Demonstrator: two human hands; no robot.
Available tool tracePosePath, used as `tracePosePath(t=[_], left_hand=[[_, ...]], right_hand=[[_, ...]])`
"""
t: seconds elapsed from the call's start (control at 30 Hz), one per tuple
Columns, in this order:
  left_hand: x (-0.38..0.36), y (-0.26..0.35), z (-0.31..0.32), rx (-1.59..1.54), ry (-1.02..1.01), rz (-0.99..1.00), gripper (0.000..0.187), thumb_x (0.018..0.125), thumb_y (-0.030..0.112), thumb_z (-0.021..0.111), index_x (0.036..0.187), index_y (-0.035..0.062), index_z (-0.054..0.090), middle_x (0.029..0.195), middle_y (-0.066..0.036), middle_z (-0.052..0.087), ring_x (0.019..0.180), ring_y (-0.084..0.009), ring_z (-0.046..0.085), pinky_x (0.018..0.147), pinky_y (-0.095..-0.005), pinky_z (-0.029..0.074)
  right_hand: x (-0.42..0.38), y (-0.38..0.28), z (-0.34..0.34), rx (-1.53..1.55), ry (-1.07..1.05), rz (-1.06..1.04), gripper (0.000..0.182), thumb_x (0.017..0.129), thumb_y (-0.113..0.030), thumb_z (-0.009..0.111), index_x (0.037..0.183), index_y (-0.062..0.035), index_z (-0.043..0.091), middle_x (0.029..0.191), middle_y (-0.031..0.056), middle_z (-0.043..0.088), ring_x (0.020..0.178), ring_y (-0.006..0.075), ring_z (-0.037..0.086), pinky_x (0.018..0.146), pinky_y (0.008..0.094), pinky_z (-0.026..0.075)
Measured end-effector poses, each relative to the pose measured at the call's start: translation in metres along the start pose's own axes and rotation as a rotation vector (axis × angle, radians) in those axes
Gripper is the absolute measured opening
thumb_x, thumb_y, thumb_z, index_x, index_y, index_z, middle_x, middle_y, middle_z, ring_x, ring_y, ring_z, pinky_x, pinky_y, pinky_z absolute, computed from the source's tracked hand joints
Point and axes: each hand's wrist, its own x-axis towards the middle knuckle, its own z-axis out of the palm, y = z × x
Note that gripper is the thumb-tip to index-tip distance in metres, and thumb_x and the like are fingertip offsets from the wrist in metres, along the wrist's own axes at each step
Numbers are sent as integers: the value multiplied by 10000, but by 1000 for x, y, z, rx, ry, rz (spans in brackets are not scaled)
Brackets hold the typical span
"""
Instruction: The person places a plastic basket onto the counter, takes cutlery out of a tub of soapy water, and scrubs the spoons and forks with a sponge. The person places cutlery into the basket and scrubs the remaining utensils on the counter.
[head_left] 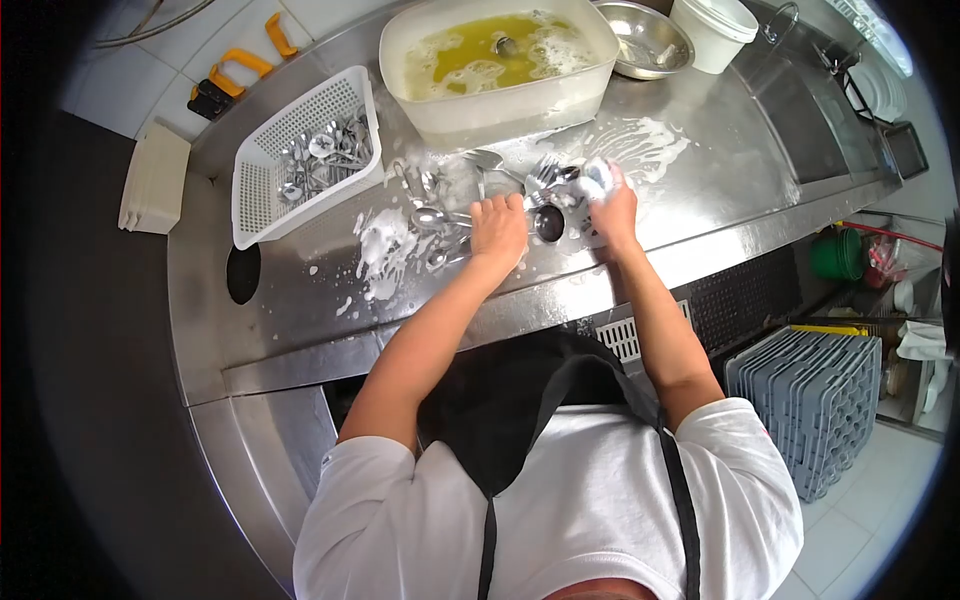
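My left hand [498,228] is closed over cutlery handles on the wet steel counter. A spoon [549,223] with a dark-looking bowl sticks out to its right. Another spoon [430,218] lies at the hand's left, its handle running under the fingers. In my right hand [614,208] is a foam-covered sponge [597,180], slightly blurred, beside the spoon. Several forks [543,174] lie just beyond, between the two hands. The palm sides of both hands are hidden.
A white perforated basket [302,208] with heaped cutlery [322,150] stands left. Behind the hands is a tub [495,112] of yellowish soapy water. A metal bowl [655,45] and white bucket [715,35] stand back right. Foam [385,250] covers parts of the counter.
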Motion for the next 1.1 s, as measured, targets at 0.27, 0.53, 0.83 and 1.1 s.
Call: tracePosePath(t=[0.27, 0.53, 0.83, 1.1], left_hand=[[-15, -16, -15, -144, -184, -72, 290, 911, 215, 558, 1090, -13, 556, 999, -219, 670, 952, -334, 646, 890, -447, 373], [-22, -32, 6, -177, -89, -38, 344, 922, 273, 576, 1069, -36, 549, 991, -246, 659, 904, -376, 658, 820, -486, 480], [-7, -55, -40, -620, -11, -101, 260, 873, 133, 625, 1023, -60, 537, 896, -284, 648, 896, -462, 622, 760, -516, 488], [6, -67, -1, -671, -92, -242, 228, 835, 108, 650, 999, -38, 586, 870, -230, 663, 824, -376, 658, 696, -446, 507]], right_hand=[[10, -74, 36, -666, -647, -401, 489, 784, -261, 680, 1251, -160, 574, 955, 225, 680, 978, 362, 647, 866, 442, 506], [26, -46, 86, -295, -250, -222, 318, 815, -135, 623, 1115, -33, 597, 902, 235, 677, 846, 383, 669, 749, 440, 541], [22, -56, 49, 799, -837, 468, 313, 894, -194, 664, 1162, -55, 581, 1028, 122, 661, 838, 251, 688, 642, 418, 589], [-8, -73, 53, 239, -592, 295, 290, 750, -6, 717, 1032, 1, 654, 864, 80, 672, 739, 171, 612, 656, 321, 494]])
